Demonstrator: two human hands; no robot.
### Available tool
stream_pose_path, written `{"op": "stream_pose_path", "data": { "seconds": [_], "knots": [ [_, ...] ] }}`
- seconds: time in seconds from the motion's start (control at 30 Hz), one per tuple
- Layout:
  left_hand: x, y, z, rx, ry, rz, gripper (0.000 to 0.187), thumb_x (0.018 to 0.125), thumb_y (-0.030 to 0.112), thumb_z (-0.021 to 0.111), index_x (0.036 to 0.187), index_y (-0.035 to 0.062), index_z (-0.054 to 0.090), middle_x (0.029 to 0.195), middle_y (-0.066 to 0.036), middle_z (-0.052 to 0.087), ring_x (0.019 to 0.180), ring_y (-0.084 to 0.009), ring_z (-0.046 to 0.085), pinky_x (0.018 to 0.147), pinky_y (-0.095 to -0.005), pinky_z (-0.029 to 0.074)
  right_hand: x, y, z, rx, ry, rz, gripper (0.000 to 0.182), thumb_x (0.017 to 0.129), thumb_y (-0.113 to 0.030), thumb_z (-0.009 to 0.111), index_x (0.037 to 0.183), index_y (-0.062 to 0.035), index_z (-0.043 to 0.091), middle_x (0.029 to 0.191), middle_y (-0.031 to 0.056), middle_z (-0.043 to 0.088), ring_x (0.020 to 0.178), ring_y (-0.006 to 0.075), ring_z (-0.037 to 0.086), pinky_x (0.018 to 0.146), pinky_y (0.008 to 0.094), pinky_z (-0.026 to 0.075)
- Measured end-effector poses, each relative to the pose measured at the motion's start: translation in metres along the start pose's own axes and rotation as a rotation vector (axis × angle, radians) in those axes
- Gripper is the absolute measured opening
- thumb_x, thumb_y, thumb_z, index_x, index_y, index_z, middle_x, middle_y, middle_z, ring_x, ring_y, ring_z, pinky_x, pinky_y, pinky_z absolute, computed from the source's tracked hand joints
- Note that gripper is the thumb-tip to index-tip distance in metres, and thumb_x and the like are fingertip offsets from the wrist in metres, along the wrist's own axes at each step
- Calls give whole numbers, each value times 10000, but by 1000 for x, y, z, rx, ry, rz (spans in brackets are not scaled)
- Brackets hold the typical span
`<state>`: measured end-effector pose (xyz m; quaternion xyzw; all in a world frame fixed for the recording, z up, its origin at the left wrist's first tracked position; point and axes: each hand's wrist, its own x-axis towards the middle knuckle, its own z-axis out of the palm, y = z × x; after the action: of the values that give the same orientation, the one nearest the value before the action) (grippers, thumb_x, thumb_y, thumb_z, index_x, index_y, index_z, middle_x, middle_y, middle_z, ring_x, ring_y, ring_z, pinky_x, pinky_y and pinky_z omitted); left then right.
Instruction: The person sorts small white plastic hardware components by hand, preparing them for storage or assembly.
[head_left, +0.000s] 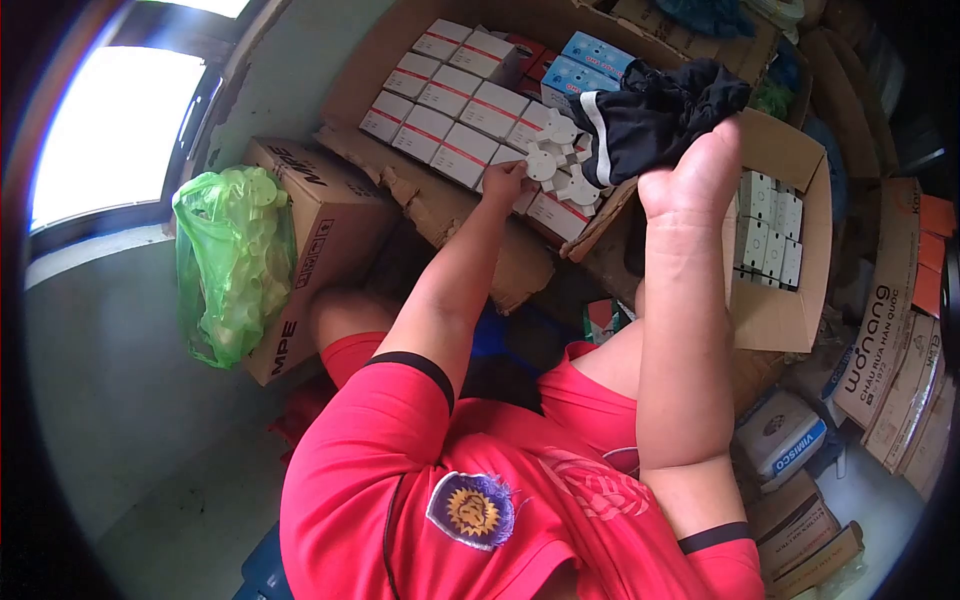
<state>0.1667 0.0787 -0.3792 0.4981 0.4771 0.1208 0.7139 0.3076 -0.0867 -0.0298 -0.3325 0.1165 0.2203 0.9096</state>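
Nearest: red shirt (400,500), both bare forearms reaching out from it. Right hand (695,170) bears a bunched black cloth (655,110) with a white stripe; the cloth covers its fingers, so cannot tell whether they are spread or closed.

Left hand (504,183): thumb and forefinger drawn together at the edge of a round white plastic disc (541,165), apparently pinching it. Disc is at the left side of a loose cluster of lobed white pieces (578,188), just beside the cloth, over white boxes with red stripes (464,154) packed in a large open carton (390,165).

Step in hand, judged: fingering one disc at the cluster while the cloth is held aside. Moving the disc cleanly would call for a light edge grip and clearance from neighbouring pieces; a hanging cloth fold could snag them.

Farther: blue printed boxes (580,80) behind the white rows, partly behind the cloth.
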Motion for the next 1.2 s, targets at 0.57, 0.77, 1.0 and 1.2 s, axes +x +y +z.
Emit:
{"op": "stream_pose_path", "data": {
  "seconds": [0.57, 0.77, 1.0, 1.2],
  "knots": [
    [-24, -5, -16, 767, 146, 587, 385, 782, 68, 752, 1167, 69, 741, 1021, -146, 680, 845, -243, 695, 810, -352, 570, 1, 2, 0, -35, -20, 25, 307, 982, -367, 553, 1072, -95, 663, 1072, 70, 674, 930, 281, 673, 849, 447, 588],
    [-26, 5, -13, 840, 142, 508, 400, 740, 107, 820, 1135, 95, 760, 978, -127, 696, 860, -268, 690, 808, -360, 560, 8, 5, -4, -54, -20, 33, 337, 1032, -334, 448, 1040, -92, 683, 1095, 81, 716, 1003, 286, 684, 965, 470, 554],
    [-18, 3, -19, 841, 116, 463, 379, 748, 118, 834, 1120, 98, 763, 1039, -130, 714, 909, -254, 705, 816, -360, 563, 4, 3, 3, -106, -27, 43, 368, 1041, -335, 423, 1084, -78, 683, 1136, 113, 710, 1040, 307, 679, 1010, 488, 530],
    [-12, -4, -23, 745, 90, 472, 380, 748, 94, 836, 1120, 90, 760, 1045, -122, 727, 900, -232, 719, 811, -353, 572, 7, 7, 2, -112, -28, 48, 368, 1040, -336, 421, 1062, -77, 682, 1135, 117, 711, 1041, 310, 678, 1015, 483, 526]
  ]
}}
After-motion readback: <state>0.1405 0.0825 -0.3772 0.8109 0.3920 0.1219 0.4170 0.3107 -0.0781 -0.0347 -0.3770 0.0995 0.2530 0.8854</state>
